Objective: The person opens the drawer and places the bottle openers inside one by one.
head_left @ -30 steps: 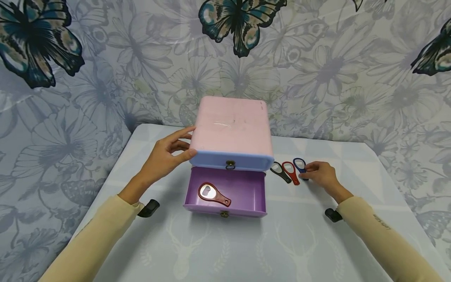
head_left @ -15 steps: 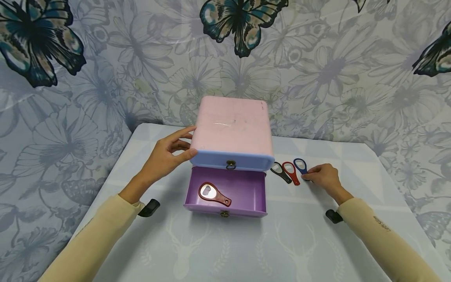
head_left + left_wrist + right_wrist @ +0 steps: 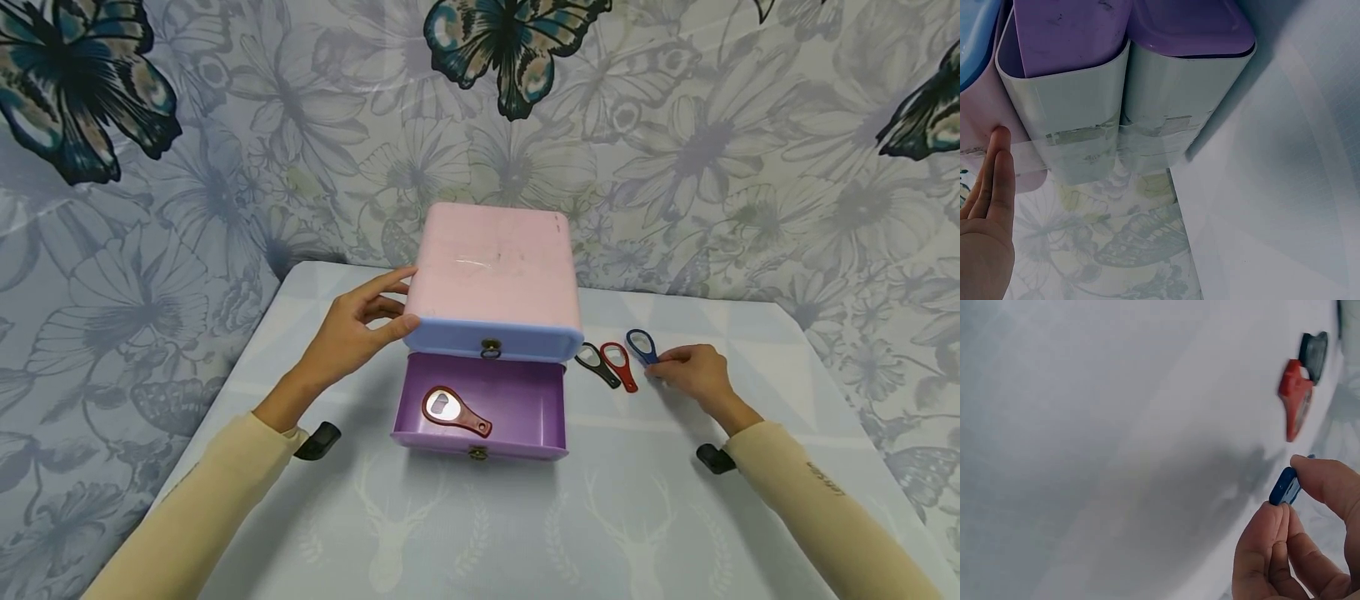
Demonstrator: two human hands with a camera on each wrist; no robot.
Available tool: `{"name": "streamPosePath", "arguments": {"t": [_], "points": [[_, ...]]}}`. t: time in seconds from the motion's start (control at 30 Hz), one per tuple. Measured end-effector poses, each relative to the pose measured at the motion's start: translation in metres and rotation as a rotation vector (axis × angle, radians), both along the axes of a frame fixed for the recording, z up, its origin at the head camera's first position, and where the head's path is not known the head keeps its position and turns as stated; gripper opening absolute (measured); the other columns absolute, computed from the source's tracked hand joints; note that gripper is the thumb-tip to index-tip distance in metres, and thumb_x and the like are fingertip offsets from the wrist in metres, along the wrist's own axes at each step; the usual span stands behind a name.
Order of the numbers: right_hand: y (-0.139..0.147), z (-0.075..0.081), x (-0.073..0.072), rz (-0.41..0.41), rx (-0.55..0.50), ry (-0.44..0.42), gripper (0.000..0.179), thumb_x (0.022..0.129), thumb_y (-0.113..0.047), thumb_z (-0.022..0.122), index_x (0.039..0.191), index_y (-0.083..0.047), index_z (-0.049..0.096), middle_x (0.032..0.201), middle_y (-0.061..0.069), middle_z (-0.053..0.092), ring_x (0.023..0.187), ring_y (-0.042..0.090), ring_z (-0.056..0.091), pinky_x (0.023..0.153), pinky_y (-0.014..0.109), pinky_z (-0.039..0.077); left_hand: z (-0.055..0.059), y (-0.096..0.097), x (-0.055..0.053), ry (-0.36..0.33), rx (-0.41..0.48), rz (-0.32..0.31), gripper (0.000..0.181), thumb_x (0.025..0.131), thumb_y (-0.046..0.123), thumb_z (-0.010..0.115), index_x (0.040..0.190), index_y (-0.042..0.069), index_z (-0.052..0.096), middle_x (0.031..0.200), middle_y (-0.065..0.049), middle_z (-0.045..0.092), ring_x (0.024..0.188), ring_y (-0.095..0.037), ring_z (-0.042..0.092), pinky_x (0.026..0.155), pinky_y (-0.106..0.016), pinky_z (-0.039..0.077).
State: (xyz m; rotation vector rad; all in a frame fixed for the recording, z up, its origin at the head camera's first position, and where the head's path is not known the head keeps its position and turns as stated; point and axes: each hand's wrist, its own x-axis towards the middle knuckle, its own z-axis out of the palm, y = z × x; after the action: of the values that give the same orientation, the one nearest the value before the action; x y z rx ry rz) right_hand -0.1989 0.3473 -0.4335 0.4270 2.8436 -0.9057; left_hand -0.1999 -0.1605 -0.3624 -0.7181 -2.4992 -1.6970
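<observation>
A small drawer unit with a pink top (image 3: 497, 262) stands at mid-table. My left hand (image 3: 356, 329) rests against its left side, fingers straight; the left wrist view shows the fingertips (image 3: 1001, 134) at the pink tier. Below the shut blue drawer (image 3: 450, 336), a purple drawer (image 3: 525, 408) is pulled out, with a brown-red bottle opener (image 3: 468, 421) lying in it. Right of the unit, my right hand (image 3: 697, 372) pinches the handle end of a blue bottle opener (image 3: 1284, 486) between thumb and fingers. A red bottle opener (image 3: 621, 375) and a black one (image 3: 606, 375) lie beside it.
The white table (image 3: 480, 533) has a pale deer-head pattern. Behind it hangs a floral cloth (image 3: 675, 167) with large butterflies. In the left wrist view, the lowest drawer (image 3: 1191, 28), also purple, is shut. A black device (image 3: 318, 442) sits under the left wrist.
The right hand has shifted slightly right with the blue bottle opener, which now stands farther from the red one. The left hand and drawer unit hold still.
</observation>
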Motion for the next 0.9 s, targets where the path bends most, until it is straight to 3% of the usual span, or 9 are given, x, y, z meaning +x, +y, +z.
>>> {"name": "streamPosePath", "arguments": {"t": [0.53, 0.9], "points": [[-0.008, 0.041, 0.011, 0.069, -0.057, 0.121, 0.049, 0.089, -0.038, 0.077, 0.12, -0.001, 0.07, 0.108, 0.017, 0.075, 0.103, 0.032, 0.064, 0.072, 0.028, 0.048, 0.001, 0.001, 0.0, -0.005, 0.011, 0.0, 0.063, 0.095, 0.022, 0.071, 0.15, 0.039, 0.045, 0.137, -0.006, 0.057, 0.109, -0.018, 0.067, 0.1, -0.048, 0.049], [-0.029, 0.072, 0.026, 0.18, -0.095, 0.157, 0.047, 0.086, -0.04, 0.079, 0.116, -0.005, 0.072, 0.106, 0.009, 0.076, 0.082, -0.003, 0.062, 0.073, 0.02, 0.051, 0.001, 0.001, 0.0, -0.009, 0.014, -0.003, 0.063, 0.095, 0.021, 0.071, 0.15, 0.039, 0.046, 0.137, -0.006, 0.056, 0.108, -0.019, 0.067, 0.102, -0.049, 0.048]]}}
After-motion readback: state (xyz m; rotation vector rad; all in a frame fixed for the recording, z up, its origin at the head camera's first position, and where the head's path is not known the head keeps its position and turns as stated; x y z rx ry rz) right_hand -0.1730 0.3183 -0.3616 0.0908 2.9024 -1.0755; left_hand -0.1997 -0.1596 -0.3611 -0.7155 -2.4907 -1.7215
